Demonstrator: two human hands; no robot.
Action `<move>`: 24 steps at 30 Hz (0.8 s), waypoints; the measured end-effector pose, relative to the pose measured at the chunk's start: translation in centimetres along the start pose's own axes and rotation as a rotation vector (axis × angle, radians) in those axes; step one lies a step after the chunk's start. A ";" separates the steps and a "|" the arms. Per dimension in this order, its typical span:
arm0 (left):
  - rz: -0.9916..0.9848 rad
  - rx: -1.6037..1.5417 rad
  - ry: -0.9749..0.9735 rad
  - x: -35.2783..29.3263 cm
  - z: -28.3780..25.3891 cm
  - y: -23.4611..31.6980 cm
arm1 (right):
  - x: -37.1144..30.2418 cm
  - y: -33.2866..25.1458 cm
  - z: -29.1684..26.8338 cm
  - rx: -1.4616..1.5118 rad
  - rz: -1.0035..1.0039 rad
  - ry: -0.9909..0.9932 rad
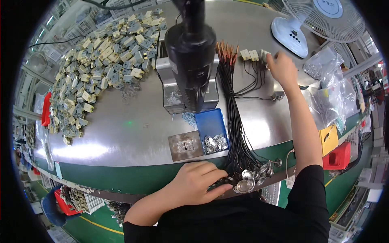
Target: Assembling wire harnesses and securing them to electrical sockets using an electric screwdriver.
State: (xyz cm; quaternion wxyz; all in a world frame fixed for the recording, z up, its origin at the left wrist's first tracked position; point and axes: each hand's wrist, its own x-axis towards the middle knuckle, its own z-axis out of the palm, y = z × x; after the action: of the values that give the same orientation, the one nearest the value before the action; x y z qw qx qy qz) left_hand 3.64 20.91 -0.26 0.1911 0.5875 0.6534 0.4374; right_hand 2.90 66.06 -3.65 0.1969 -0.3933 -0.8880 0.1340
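My right hand [282, 69] reaches to the far right of the bench, its fingers closed round a pale block [263, 55] that they partly hide. Left of it lie two cream blocks [249, 55] with thin black leads. A long bundle of black cables [232, 105] runs toward me, with copper-coloured tips at its far end and round metal cups [245, 184] at the near end. By these cups my left hand [198, 182] is closed, thumb against fingers, on dark cable ends. A small metal part on a lead [277, 96] rests below the right hand.
A black and steel press [190, 60] stands mid-bench. Before it are a blue tray [211, 123] of small metal parts and a metal plate [185, 146]. A large heap of cream and grey blocks [109, 56] covers the left. At right stand a fan [289, 36] and plastic bags [330, 93].
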 end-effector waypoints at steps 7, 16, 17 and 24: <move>0.036 -0.128 0.037 -0.8 -0.2 -1.6 | -11.0 -8.2 -6.3 0.471 -0.822 -0.733; -0.010 -0.345 0.107 -0.9 0.0 -2.0 | -14.6 -7.8 -6.2 0.355 -0.800 -0.989; -0.013 -0.346 0.109 -0.9 0.1 -2.1 | -14.6 -8.0 -6.3 0.355 -0.801 -0.993; -0.109 -0.322 0.072 -1.3 0.3 -2.2 | -14.3 -8.7 -7.2 0.390 -0.823 -1.121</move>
State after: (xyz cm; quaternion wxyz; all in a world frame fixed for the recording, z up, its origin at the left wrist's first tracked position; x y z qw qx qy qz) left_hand 2.90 19.99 -2.52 0.2829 0.4970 0.6121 0.5462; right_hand 9.33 50.19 2.61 -0.1873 0.1430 -0.8916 0.3866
